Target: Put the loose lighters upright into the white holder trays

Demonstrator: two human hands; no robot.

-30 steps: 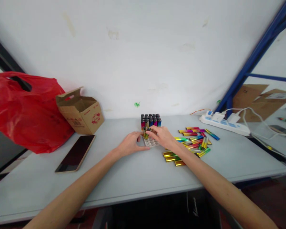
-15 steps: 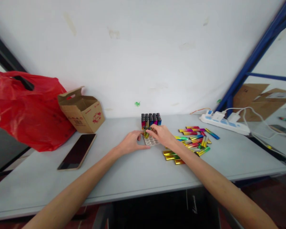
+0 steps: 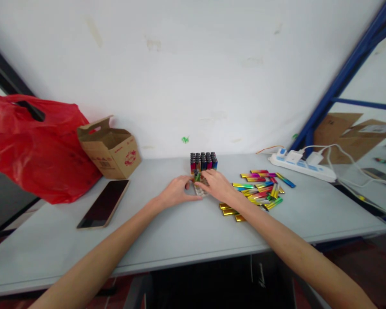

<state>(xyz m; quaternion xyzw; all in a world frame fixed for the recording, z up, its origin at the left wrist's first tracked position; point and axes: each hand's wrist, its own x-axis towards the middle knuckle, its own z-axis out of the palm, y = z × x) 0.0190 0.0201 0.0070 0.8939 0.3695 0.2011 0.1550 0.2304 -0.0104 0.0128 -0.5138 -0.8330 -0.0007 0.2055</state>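
A small pale tray with round holes [image 3: 198,192] lies on the table between my hands. My left hand [image 3: 176,192] holds it at the left and front, thumb along the near edge and fingers curled at the side. My right hand [image 3: 217,184] reaches over the tray and covers its right part. Its thumb and fingers close around a green-gold lighter [image 3: 197,176] standing upright at the tray's back left corner. Right behind, a block of upright lighters [image 3: 203,162] with black tops stands in rows. Loose shiny lighters [image 3: 260,195] lie in a pile beside my right forearm.
On the left are a red plastic bag [image 3: 41,150], an open cardboard box [image 3: 114,154] and a phone [image 3: 104,204]. A white power strip [image 3: 304,167] with plugs and cables lies at the back right. The white wall [image 3: 193,86] rises behind the table.
My right hand has lowered slightly over the tray and its thumb has moved down and left, covering more of the holes. My left hand stays where it was.
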